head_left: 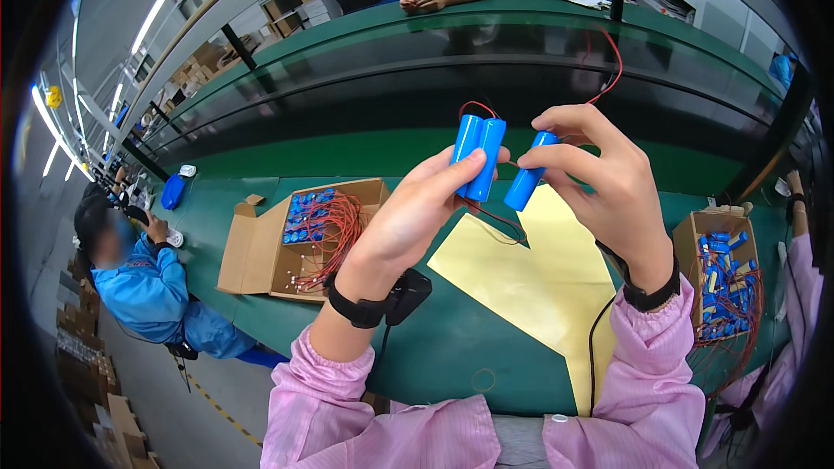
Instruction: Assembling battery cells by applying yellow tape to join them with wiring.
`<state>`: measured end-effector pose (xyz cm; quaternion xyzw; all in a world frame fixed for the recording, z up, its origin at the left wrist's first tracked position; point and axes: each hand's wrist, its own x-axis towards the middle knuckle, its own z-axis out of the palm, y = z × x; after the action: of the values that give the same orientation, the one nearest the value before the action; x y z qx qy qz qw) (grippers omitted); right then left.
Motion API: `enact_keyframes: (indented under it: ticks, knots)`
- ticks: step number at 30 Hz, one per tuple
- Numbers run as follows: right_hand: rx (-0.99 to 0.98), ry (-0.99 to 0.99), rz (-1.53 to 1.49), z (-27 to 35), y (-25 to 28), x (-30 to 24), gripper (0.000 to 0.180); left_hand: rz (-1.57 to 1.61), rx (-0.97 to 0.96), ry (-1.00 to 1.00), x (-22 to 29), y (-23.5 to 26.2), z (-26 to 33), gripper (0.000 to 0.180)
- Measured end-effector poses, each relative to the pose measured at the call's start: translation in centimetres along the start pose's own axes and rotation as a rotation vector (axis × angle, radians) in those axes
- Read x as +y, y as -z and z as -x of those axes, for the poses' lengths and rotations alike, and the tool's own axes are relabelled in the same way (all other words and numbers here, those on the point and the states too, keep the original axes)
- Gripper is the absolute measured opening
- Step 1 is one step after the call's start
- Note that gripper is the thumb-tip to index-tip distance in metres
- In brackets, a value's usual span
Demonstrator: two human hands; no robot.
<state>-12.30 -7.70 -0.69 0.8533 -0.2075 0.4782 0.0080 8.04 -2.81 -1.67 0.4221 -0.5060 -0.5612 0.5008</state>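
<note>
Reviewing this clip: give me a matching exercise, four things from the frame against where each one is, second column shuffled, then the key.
Things:
1. paired blue cells
2. single blue cell
3. yellow sheet
4. open cardboard box of red-wired cells

Places:
A. flat on the green bench, below both hands
B. between the right hand fingers
C. on the bench to the person's left
D. gripped in the left hand

Pairs: 1-D, 2-B, 3-A, 4-C
</note>
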Motion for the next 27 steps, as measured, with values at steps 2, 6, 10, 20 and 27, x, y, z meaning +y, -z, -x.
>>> enact_keyframes:
  ticks: [2, 6, 10, 20, 27]
  knots:
    - [-0.014, -0.002, 0.038, 0.1, 0.0, 0.3, 0.031, 0.02, -0.056, 0.018, 0.0, -0.3, -0.4, 0.04]
    - [0.019, 0.004, 0.039, 0.1, -0.7, 0.6, 0.024, -0.028, -0.105, -0.003, -1.2, -0.4, -1.0, 0.036]
    - [0.004, 0.028, 0.037, 0.3, -2.1, 1.3, 0.021, 0.019, -0.087, -0.001, -2.5, 0.2, -1.2, 0.035]
    - [-0.007, 0.151, 0.123, 1.0, -4.3, 3.0, 0.039, 0.109, -0.167, 0.116, -2.5, 0.8, -2.2, 0.036]
    - [0.015, 0.192, 0.14, 1.6, -4.6, 3.6, 0.037, 0.134, -0.199, 0.142, -2.6, 0.9, -2.3, 0.037]
